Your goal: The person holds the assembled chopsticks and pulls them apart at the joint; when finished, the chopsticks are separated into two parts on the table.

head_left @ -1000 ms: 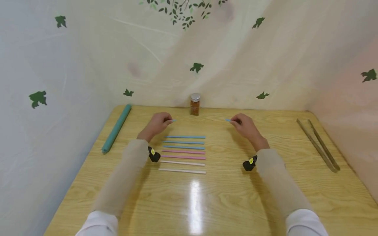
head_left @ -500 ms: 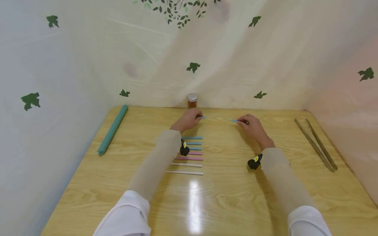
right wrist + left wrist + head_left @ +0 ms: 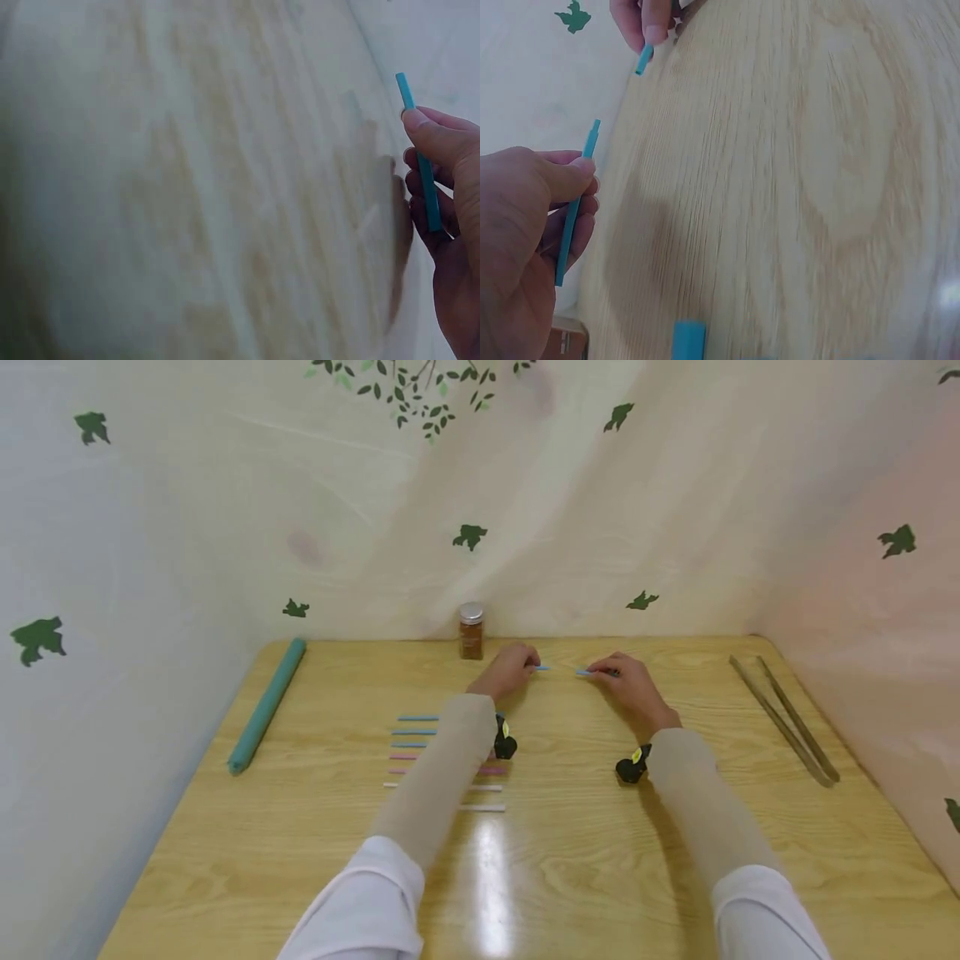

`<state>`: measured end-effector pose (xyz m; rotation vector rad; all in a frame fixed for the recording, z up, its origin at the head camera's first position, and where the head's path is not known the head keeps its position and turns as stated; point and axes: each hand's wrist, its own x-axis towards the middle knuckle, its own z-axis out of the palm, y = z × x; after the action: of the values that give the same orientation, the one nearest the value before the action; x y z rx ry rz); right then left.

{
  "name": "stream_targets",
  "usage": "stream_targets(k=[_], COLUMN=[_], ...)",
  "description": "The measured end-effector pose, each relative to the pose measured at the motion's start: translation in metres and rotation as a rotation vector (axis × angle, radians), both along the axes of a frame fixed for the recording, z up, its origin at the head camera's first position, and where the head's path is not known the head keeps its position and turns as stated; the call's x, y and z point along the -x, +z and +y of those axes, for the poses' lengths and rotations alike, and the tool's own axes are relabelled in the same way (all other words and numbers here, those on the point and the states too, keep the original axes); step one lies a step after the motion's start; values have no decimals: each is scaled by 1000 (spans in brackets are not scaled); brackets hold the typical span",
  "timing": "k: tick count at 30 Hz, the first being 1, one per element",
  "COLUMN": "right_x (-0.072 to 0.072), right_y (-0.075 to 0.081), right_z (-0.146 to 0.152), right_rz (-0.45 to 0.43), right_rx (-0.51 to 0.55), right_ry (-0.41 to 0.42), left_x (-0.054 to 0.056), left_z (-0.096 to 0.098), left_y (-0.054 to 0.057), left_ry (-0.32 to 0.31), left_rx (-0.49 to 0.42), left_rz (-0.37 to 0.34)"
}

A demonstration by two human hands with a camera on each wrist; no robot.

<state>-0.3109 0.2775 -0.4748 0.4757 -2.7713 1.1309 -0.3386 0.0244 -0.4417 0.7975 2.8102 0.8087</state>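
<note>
My left hand (image 3: 512, 668) pinches a short blue stick (image 3: 567, 236) between thumb and fingers, near the back of the table. This stick has a narrower tip that points toward the other hand. Facing it, my right hand (image 3: 628, 683) grips a second blue stick (image 3: 427, 184), whose end in the left wrist view shows a dark spot like a hole. A small gap separates the two tips. Below the left hand lie several sticks in a row: blue sticks (image 3: 415, 732), pink sticks (image 3: 491, 770) and white sticks (image 3: 483, 808), partly hidden by the left forearm.
A spice jar (image 3: 471, 639) with a silver lid stands at the back edge, left of the left hand. On the far left lies a teal rod-like roll (image 3: 267, 706). Brown metal tongs (image 3: 776, 714) lie at the right. A cloth backdrop closes off the table's back and sides.
My left hand has moved right with its blue stick, past the jar and close to the right hand's stick. The right hand has hardly moved. The head view has shifted slightly.
</note>
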Motion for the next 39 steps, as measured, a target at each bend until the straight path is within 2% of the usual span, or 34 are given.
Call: stream_targets(k=[8, 14, 20, 28, 39], right_x=[0, 1, 1, 3, 4], right_y=[0, -3, -2, -1, -2], right_z=[-1, 0, 0, 0, 0], right_rz=[12, 23, 43, 10, -20], right_rx=[-23, -39, -46, -58, -8], right_ry=[10, 1, 6, -18, -59], left_x=[1, -3, -7, -7, -7], left_z=[14, 18, 20, 26, 30], left_y=[-4, -8, -17, -28, -31], left_ry=[12, 58, 115, 152, 192], left_rx=[-41, -56, -103, -162, -186], left_rz=[17, -45, -94, -52, -47])
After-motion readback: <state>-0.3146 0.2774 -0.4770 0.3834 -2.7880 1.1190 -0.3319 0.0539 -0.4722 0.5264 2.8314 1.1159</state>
